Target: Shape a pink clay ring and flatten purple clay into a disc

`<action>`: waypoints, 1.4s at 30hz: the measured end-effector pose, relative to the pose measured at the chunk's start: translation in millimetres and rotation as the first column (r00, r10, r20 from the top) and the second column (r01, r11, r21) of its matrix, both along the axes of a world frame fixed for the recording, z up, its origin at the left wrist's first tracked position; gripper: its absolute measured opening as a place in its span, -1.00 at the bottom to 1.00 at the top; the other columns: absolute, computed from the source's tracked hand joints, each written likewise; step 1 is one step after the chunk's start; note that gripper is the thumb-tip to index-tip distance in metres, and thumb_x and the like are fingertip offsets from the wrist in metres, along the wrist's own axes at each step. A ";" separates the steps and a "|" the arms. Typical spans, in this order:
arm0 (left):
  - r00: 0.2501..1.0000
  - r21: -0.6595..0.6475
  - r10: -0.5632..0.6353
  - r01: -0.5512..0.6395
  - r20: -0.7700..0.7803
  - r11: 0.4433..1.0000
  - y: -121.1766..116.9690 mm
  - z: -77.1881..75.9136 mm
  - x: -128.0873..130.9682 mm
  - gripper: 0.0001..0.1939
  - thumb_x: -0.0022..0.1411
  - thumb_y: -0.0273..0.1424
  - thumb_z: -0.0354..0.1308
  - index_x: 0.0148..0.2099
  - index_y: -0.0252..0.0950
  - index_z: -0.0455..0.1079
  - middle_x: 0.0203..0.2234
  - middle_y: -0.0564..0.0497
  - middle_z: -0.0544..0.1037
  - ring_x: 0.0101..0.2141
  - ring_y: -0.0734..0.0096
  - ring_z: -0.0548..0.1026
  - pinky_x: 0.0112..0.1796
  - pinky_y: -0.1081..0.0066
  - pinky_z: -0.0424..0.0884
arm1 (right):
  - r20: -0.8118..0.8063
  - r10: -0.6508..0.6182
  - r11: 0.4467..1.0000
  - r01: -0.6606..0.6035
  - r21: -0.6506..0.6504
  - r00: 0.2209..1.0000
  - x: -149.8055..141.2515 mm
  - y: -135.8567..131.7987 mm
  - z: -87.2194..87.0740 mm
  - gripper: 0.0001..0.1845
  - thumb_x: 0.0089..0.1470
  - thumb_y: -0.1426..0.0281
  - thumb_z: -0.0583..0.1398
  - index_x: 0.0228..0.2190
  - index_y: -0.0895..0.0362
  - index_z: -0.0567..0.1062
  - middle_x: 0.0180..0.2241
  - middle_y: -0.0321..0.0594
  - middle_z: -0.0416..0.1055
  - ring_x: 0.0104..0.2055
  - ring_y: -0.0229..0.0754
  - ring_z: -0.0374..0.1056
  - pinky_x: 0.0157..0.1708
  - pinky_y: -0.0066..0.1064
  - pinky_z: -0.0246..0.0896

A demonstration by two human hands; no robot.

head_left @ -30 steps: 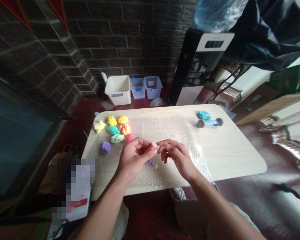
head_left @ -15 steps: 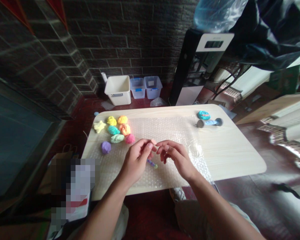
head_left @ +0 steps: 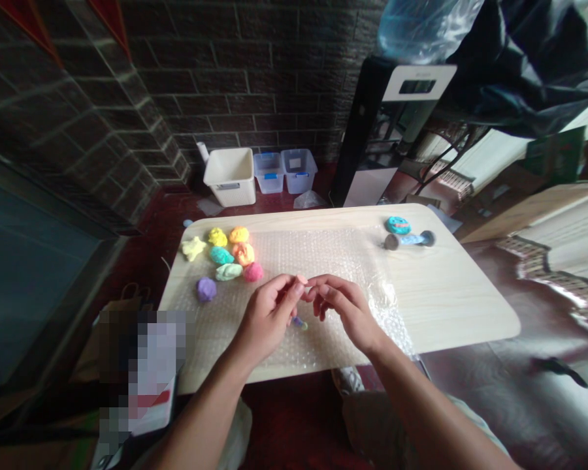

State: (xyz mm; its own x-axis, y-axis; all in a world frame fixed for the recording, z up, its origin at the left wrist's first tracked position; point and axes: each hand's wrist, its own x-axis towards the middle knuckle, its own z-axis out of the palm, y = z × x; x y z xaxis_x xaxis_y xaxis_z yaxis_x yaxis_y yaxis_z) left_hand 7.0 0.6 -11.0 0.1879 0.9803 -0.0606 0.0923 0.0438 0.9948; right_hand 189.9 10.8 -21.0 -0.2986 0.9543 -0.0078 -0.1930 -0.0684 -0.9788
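One peach lump (head_left: 301, 279) is pinched in the left hand (head_left: 267, 316) above the bubble wrap (head_left: 301, 251); the right hand (head_left: 347, 310) curls beside it, grip unclear. Seemingly soft and light, it wants gentle edge pressure.

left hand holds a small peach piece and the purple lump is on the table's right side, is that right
Not quite: the head view shows the purple lump on the left side of the table. The left hand does hold a small peach piece.
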 end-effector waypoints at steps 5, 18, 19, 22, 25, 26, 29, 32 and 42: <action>0.993 0.031 -0.056 0.059 -0.108 0.998 0.5 6.2 -2.7 -0.62 0.49 -0.10 0.10 -0.14 -0.29 0.57 -0.56 0.11 0.43 -0.58 0.50 0.32 -0.55 0.51 0.24 | 0.034 -0.054 0.999 0.054 0.003 0.998 0.2 -1.0 -2.8 -0.67 0.27 0.17 0.32 -0.05 0.10 0.66 -0.31 -0.18 0.56 -0.40 -0.23 0.40 -0.46 -0.41 0.31; 0.996 0.102 -0.021 0.031 -0.091 0.994 -1.8 -7.1 0.0 -0.84 0.37 -0.34 0.28 -0.05 -0.27 0.48 -0.23 -0.05 0.68 -0.21 0.26 0.67 -0.23 0.42 0.53 | 0.097 -0.067 0.995 0.059 0.084 0.993 -0.2 1.4 -6.9 -0.73 0.17 0.17 0.42 -0.18 0.07 0.70 -0.21 -0.13 0.57 -0.34 -0.22 0.42 -0.45 -0.42 0.33; 0.995 0.110 -0.012 0.022 -0.095 0.994 -1.5 -7.5 -0.6 -0.85 0.36 -0.35 0.28 -0.06 -0.27 0.49 -0.24 -0.05 0.68 -0.22 0.26 0.67 -0.24 0.42 0.53 | 0.093 -0.067 0.996 0.060 0.072 0.993 -0.2 1.4 -6.7 -0.72 0.16 0.16 0.42 -0.19 0.08 0.69 -0.22 -0.13 0.57 -0.36 -0.23 0.42 -0.46 -0.42 0.32; 0.986 0.138 -0.004 0.027 -0.165 0.990 -0.9 -6.6 -3.0 -0.90 0.39 -0.35 0.25 -0.13 -0.27 0.53 -0.29 -0.04 0.67 -0.30 0.30 0.65 -0.32 0.45 0.51 | 0.093 -0.065 0.997 0.062 0.038 0.993 -0.8 0.9 -5.8 -0.70 0.15 0.15 0.43 -0.20 0.11 0.67 -0.28 -0.16 0.58 -0.39 -0.25 0.40 -0.47 -0.42 0.31; 0.982 0.150 -0.012 0.041 -0.189 0.988 -0.9 -5.5 -4.2 -0.88 0.41 -0.35 0.22 -0.14 -0.27 0.55 -0.30 -0.04 0.67 -0.31 0.31 0.65 -0.32 0.45 0.50 | 0.098 -0.057 0.998 0.056 0.017 0.993 -1.2 0.5 -5.1 -0.67 0.14 0.14 0.43 -0.20 0.13 0.66 -0.36 -0.19 0.56 -0.41 -0.25 0.39 -0.46 -0.41 0.30; 0.983 0.145 -0.014 0.041 -0.181 0.989 -0.9 -5.5 -4.1 -0.89 0.40 -0.35 0.23 -0.12 -0.26 0.55 -0.28 -0.04 0.68 -0.28 0.29 0.65 -0.29 0.44 0.52 | 0.097 -0.057 0.998 0.056 0.015 0.994 -1.1 0.5 -4.9 -0.67 0.14 0.14 0.43 -0.20 0.14 0.66 -0.38 -0.20 0.55 -0.42 -0.24 0.38 -0.46 -0.40 0.30; 0.994 0.078 -0.018 0.027 -0.109 0.997 0.2 -6.1 -3.2 -0.80 0.38 -0.30 0.26 -0.02 -0.26 0.54 -0.20 -0.07 0.67 -0.23 0.25 0.66 -0.26 0.41 0.55 | 0.076 -0.066 0.998 0.065 0.017 0.995 0.1 1.1 -4.6 -0.68 0.16 0.14 0.42 -0.21 0.14 0.67 -0.41 -0.20 0.55 -0.41 -0.23 0.39 -0.42 -0.38 0.32; 0.996 -0.005 -0.067 0.066 -0.053 0.998 2.8 -6.5 -2.8 -0.75 0.41 -0.24 0.22 -0.04 -0.30 0.59 -0.33 -0.05 0.64 -0.35 0.32 0.59 -0.36 0.43 0.52 | 0.034 -0.078 0.997 0.078 0.009 0.996 1.3 1.5 -4.0 -0.71 0.15 0.19 0.44 -0.19 0.12 0.67 -0.40 -0.21 0.56 -0.38 -0.22 0.42 -0.40 -0.38 0.34; 0.933 -0.226 0.200 -0.134 0.299 0.965 6.0 3.5 -1.0 -0.72 0.16 -0.24 0.49 -0.17 -0.34 0.68 -0.54 0.02 0.61 -0.46 0.45 0.55 -0.27 0.44 0.52 | -0.012 -0.100 0.995 0.100 -0.018 0.995 -0.7 0.7 -2.7 -0.64 0.16 0.20 0.42 -0.03 0.06 0.66 -0.18 -0.15 0.58 -0.31 -0.21 0.43 -0.39 -0.38 0.35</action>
State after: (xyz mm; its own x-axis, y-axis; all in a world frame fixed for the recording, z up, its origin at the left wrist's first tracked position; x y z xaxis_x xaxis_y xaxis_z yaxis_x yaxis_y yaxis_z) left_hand 6.0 6.6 -7.5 0.0640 0.9730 -0.2219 -0.2517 0.2309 0.9398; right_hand 189.1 11.5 -23.7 -0.2021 0.9791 -0.0210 -0.2122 -0.0647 -0.9751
